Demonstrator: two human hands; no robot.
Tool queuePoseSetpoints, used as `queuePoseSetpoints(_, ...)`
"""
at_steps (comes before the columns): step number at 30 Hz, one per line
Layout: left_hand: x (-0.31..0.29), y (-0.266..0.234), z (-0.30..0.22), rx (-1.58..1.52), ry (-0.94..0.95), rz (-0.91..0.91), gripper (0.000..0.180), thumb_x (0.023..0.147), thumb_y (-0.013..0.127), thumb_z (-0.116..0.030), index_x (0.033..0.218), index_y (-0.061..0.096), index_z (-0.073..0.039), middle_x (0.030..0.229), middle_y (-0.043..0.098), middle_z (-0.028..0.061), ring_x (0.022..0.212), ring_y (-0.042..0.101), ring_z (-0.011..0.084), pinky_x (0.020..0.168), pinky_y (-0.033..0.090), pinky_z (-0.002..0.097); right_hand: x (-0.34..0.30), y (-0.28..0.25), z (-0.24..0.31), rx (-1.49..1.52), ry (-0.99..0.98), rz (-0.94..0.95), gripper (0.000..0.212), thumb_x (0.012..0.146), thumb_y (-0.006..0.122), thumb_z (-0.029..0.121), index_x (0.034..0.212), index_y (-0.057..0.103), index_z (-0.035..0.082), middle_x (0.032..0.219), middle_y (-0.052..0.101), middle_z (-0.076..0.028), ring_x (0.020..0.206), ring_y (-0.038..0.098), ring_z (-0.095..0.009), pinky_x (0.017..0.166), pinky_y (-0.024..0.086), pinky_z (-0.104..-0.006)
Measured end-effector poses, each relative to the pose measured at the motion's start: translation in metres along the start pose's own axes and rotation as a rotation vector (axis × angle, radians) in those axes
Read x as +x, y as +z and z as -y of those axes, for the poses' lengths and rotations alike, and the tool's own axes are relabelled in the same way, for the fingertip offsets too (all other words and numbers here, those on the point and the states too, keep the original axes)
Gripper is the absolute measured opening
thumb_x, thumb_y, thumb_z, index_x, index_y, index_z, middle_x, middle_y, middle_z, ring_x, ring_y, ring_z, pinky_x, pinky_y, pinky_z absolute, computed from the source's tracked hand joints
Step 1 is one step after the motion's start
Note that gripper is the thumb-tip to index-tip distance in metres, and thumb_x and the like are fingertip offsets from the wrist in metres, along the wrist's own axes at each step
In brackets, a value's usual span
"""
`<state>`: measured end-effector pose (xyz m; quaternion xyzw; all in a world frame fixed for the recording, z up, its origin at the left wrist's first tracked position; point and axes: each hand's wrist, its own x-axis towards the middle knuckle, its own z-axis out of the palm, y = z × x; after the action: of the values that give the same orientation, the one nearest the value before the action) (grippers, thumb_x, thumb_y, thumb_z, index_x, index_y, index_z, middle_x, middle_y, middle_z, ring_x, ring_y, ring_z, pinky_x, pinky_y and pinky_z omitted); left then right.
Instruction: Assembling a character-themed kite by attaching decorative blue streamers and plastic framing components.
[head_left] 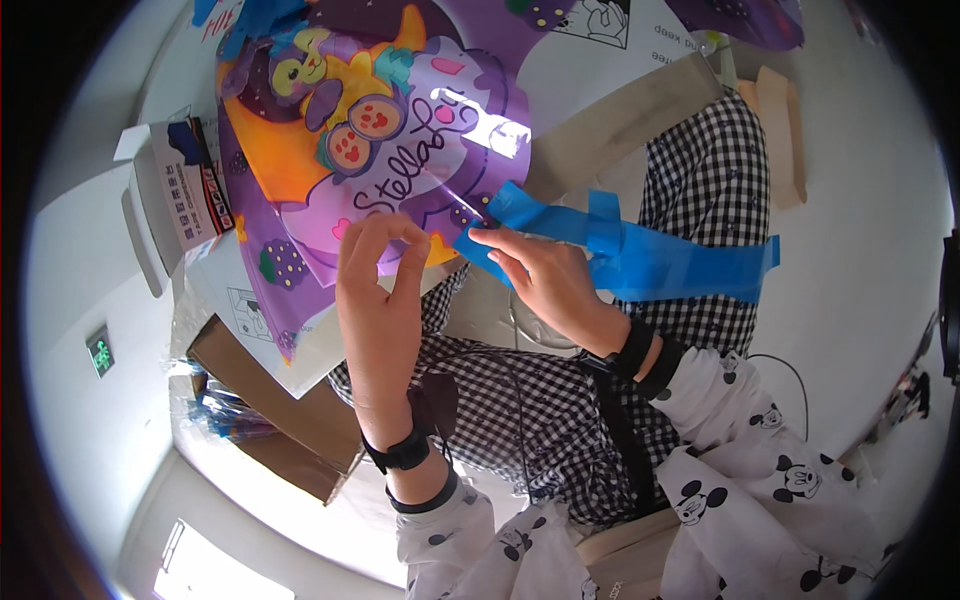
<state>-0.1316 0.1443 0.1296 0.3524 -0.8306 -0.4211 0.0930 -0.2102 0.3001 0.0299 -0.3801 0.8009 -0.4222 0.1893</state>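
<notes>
A glossy purple printed plastic sheet (300,205) with a cartoon animal and moon spreads in front of me. At its near edge is my left hand (380,290), closed in a pinch with thumb and forefinger tips together; whatever lies between them is too small to make out. To its right, my right hand (550,285) stretches its fingers over one end of a blue plastic strip (480,250), thumb a little apart from the forefinger. More blue plastic strip (690,262) trails to the right across my checked clothing.
White printed sheets (600,75) lie around the purple one, and a grey-brown board edge (630,125) runs at the right. An open cardboard box (280,410) stands at the left, with clear plastic packets (225,405) beside it. A printed carton (190,185) is farther up.
</notes>
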Motion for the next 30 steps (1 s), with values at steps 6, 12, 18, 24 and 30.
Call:
queuePoseSetpoints(6, 0.001, 0.0, 0.006, -0.042, -0.034, 0.138, 0.01, 0.088, 0.061, -0.005, 0.097, 0.061, -0.002, 0.088, 0.063, 0.0077, 0.08, 0.061, 0.0189, 0.076, 0.048, 0.031, 0.001, -0.005, 0.003, -0.018, 0.0, 0.052, 0.031, 0.088, 0.065, 0.009, 0.119, 0.063, 0.016, 0.077, 0.068, -0.008, 0.059, 0.064, -0.022, 0.049, 0.047, -0.033)
queuePoseSetpoints(12, 0.006, -0.009, -0.01, 0.074, -0.214, 0.263, 0.019, 0.084, 0.063, -0.002, 0.103, 0.06, -0.004, 0.088, 0.064, 0.0057, 0.074, 0.059, 0.0144, 0.071, 0.048, 0.0294, 0.0, -0.005, 0.006, -0.001, 0.006, 0.061, 0.031, 0.089, 0.064, 0.011, 0.12, 0.063, 0.016, 0.075, 0.067, -0.008, 0.058, 0.063, -0.023, 0.049, 0.046, -0.0338)
queuePoseSetpoints(18, 0.01, -0.01, -0.006, 0.204, -0.159, 0.258, 0.013, 0.081, 0.066, -0.004, 0.092, 0.06, -0.004, 0.086, 0.066, 0.0104, 0.079, 0.064, 0.0242, 0.072, 0.049, 0.0358, -0.002, -0.001, 0.002, -0.034, -0.004, 0.059, 0.032, 0.089, 0.064, 0.011, 0.12, 0.063, 0.017, 0.077, 0.068, -0.007, 0.057, 0.063, -0.023, 0.049, 0.046, -0.0334)
queuePoseSetpoints(24, 0.009, -0.004, 0.002, 0.152, 0.122, 0.102, 0.006, 0.084, 0.063, -0.004, 0.088, 0.059, -0.003, 0.086, 0.063, 0.0059, 0.084, 0.061, 0.0154, 0.08, 0.047, 0.029, 0.001, -0.005, 0.006, -0.028, 0.005, 0.076, 0.029, 0.09, 0.062, 0.011, 0.118, 0.061, 0.015, 0.077, 0.068, -0.006, 0.06, 0.063, -0.024, 0.05, 0.047, -0.0357)
queuePoseSetpoints(30, 0.007, -0.007, 0.001, -0.022, -0.089, 0.215, 0.007, 0.086, 0.059, -0.003, 0.092, 0.057, -0.001, 0.082, 0.061, 0.0109, 0.081, 0.062, 0.0263, 0.074, 0.048, 0.0346, 0.002, -0.004, 0.008, -0.007, -0.023, 0.036, 0.035, 0.089, 0.064, 0.008, 0.122, 0.063, 0.018, 0.085, 0.071, -0.008, 0.055, 0.062, -0.02, 0.047, 0.046, -0.031)
